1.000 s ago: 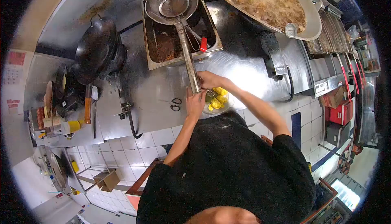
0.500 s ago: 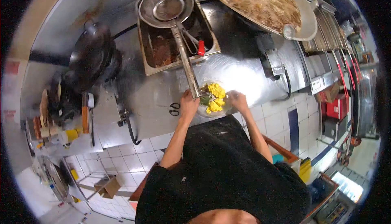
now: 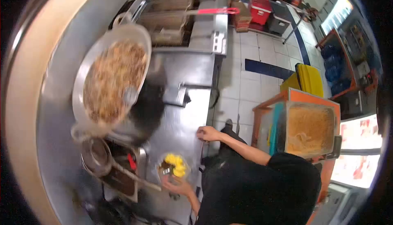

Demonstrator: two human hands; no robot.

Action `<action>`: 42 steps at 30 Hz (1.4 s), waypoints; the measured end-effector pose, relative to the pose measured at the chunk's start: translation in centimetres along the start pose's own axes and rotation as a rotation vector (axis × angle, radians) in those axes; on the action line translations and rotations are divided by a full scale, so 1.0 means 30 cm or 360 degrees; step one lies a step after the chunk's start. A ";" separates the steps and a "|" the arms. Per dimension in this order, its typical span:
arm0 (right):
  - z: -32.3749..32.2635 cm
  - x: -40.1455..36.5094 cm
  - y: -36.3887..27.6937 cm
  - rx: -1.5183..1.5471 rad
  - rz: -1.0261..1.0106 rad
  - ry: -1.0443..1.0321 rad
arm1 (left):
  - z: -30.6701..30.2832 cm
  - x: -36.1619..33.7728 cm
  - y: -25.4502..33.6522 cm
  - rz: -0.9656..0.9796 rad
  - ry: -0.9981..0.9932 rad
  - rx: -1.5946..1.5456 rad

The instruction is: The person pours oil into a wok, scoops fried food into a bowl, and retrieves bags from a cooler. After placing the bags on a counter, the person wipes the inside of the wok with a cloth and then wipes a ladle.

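Note:
A clear round bowl with yellow pieces and some darker food stands on the steel counter. My left hand is at the bowl's near lower rim, its fingers closed on it, blurred by motion. At the counter's edge, up and to the right of the bowl, my right hand has curled fingers; what they hold, if anything, is hidden. Left of the bowl, a long-handled strainer lies across a dark metal tray with a red-handled tool.
A large oval pan of browned food is on the left, with red-handled baskets above. On the right are an orange cart with a tray of tan crumbs and a yellow bin. White floor tiles lie between.
The view has swung to the right, bringing the orange cart into sight. My right hand has left the bowl's side; my left hand is still at the bowl.

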State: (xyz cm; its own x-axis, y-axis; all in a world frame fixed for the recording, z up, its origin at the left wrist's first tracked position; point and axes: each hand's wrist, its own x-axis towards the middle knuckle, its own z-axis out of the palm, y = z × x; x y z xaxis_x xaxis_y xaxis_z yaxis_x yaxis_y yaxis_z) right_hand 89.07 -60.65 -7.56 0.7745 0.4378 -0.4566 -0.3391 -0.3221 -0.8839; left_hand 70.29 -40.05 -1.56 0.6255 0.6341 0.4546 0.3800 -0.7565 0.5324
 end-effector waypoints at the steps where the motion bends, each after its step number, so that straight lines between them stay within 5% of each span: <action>1: -0.096 0.001 0.030 0.0227 -0.0085 0.0239 | 0.063 -0.016 0.067 -0.0017 -0.0023 -0.0207; 3: -0.321 0.047 0.124 0.0427 -0.0176 0.0741 | 0.210 -0.028 0.260 -0.0231 -0.0292 -0.0648; 5: -0.579 0.058 0.190 0.0673 -0.0099 0.1228 | 0.355 -0.004 0.521 -0.0164 -0.0863 -0.0710; 6: -0.695 0.066 0.204 0.0702 -0.0115 0.1277 | 0.430 0.016 0.638 -0.0111 -0.0887 -0.0726; 8: -0.945 0.051 0.260 0.1312 0.0066 0.1673 | 0.580 0.006 0.859 0.0232 -0.1851 -0.0810; 10: -1.154 0.017 0.260 0.1344 0.0019 0.1744 | 0.765 -0.021 1.011 0.0663 -0.2186 -0.0608; 13: -1.439 -0.054 0.235 0.1338 -0.0075 0.1762 | 0.931 -0.042 1.329 0.0870 -0.2500 -0.0522; 20: -1.878 -0.086 0.414 0.1228 0.0039 0.1921 | 1.470 -0.079 1.929 0.1211 -0.2706 -0.0559; 22: -1.993 -0.066 0.630 0.1158 0.0006 0.1849 | 1.672 -0.113 2.098 0.1243 -0.2616 -0.0651; 25: -2.181 -0.046 0.702 0.1085 0.0399 0.1992 | 2.010 -0.169 2.352 0.1212 -0.2525 -0.0885; 31: -2.659 -0.088 0.849 0.0640 0.1093 0.1651 | 2.530 -0.238 2.905 0.0990 -0.2590 -0.0844; 35: -3.269 0.019 0.831 0.0460 0.0907 0.1550 | 2.896 -0.334 3.109 0.0815 -0.2459 -0.0812; 37: -3.632 0.139 1.055 0.0064 0.0700 0.1423 | 3.057 -0.398 3.183 0.0564 -0.2485 -0.0730; 39: -4.006 0.297 1.056 -0.0048 0.0452 0.1350 | 3.271 -0.544 3.200 0.0385 -0.2197 -0.0615; 42: -4.543 0.604 1.065 -0.0871 0.0211 0.1065 | 3.482 -0.690 3.299 -0.0051 -0.2034 -0.0617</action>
State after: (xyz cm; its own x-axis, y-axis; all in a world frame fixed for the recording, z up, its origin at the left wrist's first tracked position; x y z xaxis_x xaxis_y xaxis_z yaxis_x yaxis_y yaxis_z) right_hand 165.06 -177.42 -30.31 0.9559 -0.1612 -0.2455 -0.2777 -0.7685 -0.5765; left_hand 166.13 -144.77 -32.88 0.8958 -0.1048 -0.4318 0.3225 -0.5151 0.7941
